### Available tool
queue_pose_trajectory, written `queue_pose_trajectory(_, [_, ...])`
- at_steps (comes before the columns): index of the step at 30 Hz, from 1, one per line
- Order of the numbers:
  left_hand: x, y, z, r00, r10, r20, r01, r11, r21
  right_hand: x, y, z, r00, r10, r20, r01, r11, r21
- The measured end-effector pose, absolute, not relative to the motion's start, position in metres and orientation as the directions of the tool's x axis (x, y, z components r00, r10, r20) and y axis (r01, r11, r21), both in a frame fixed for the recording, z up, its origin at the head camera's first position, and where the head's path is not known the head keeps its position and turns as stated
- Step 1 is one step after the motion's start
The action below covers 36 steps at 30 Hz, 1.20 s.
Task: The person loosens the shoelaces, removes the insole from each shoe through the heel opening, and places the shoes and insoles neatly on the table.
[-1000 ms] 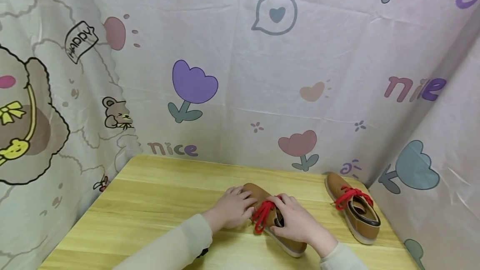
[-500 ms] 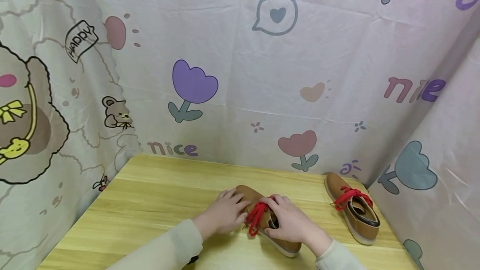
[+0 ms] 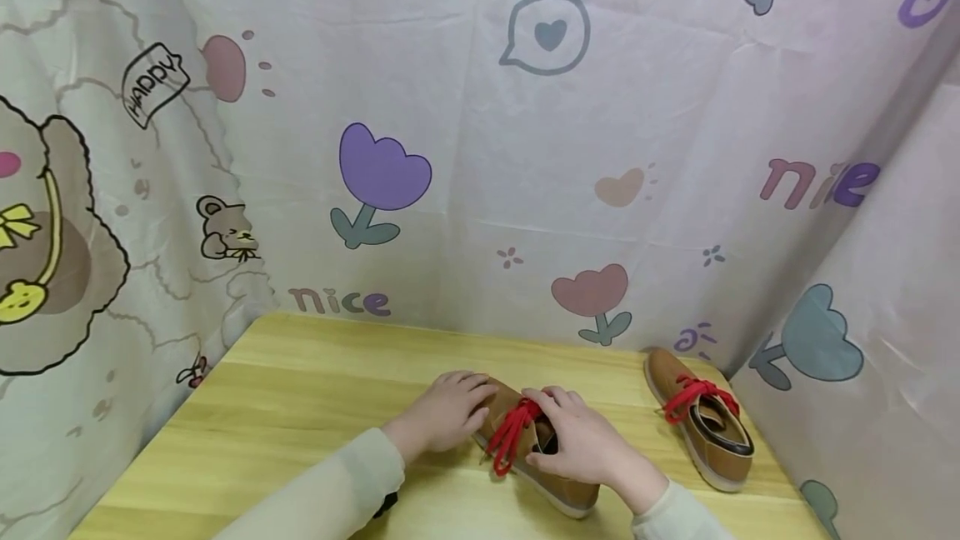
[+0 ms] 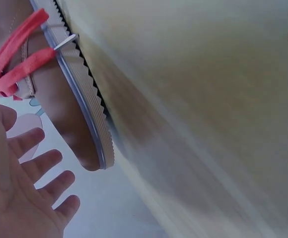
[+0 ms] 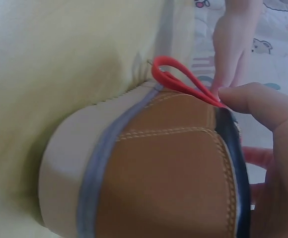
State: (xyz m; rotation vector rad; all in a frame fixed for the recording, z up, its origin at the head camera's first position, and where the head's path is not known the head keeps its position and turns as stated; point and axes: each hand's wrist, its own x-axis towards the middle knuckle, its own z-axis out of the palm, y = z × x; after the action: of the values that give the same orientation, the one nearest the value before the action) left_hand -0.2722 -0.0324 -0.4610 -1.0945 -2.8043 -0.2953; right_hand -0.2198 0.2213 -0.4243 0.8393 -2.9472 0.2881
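A brown shoe (image 3: 564, 487) with a pale sole stands on the wooden table, its toe pointing to the back left. Its red laces (image 3: 507, 437) are tied in a bow. My right hand (image 3: 582, 437) grips the shoe around its opening, thumb on the near side and fingers across on the far side. In the right wrist view the thumb lies by the lace loop, above the shoe's brown side (image 5: 164, 183). My left hand (image 3: 447, 411) is at the toe, fingers loosely spread. The left wrist view shows those fingers (image 4: 49, 163) beside the toe (image 4: 77, 134), not wrapped round it.
A matching brown shoe (image 3: 722, 458) with a red bow stands at the table's right edge, toe toward the back. The wooden table (image 3: 315, 373) meets a printed curtain (image 3: 465, 148) at the back, and curtains hang at both sides.
The shoe has shifted a little left with both hands. My left hand's fingers have eased from over the toe to its left edge. The other shoe stays put; the head view has tilted slightly.
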Motion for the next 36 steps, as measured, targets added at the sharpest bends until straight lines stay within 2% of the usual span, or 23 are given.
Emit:
queue_pose_trajectory(15, [-0.293,-0.02,-0.47,-0.765,0.621,0.17,0.644,0.74,0.193,-0.212,0.232,-0.41,-0.888,-0.443,0.119,-0.459,0.865,-0.204])
queue_pose_trajectory(27, [-0.301,-0.013,-0.476,-0.789,0.599,0.138,0.614,0.761,0.209,-0.204,0.236,-0.411,-0.928,-0.372,0.01,-0.362,0.896,-0.259])
queue_pose_trajectory(36, [-0.294,-0.018,-0.475,-0.793,0.595,0.13,0.609,0.773,0.178,-0.206,0.235,-0.413,-0.914,-0.406,0.014,-0.392,0.873,-0.29])
